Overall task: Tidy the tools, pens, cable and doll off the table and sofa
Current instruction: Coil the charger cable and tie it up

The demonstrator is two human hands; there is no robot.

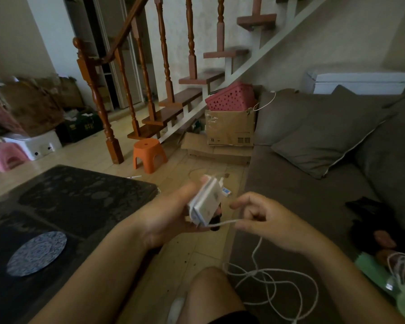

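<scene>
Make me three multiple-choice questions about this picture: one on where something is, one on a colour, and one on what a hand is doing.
1. Where does the pink basket sit relative to the cardboard box?
A on top of it
B beneath it
C far to its left

2. What colour is the stool beside the stair post?
A blue
B orange
C black

3. What is the left hand doing?
A lying flat and open
B hanging idle
C holding the white charger

Answers:
1 A, the basket rests on the box's open top, under the stairs.
2 B, its seat and legs are plainly orange.
3 C, its fingers curl round the charger while the right hand pinches the white cable.
</scene>
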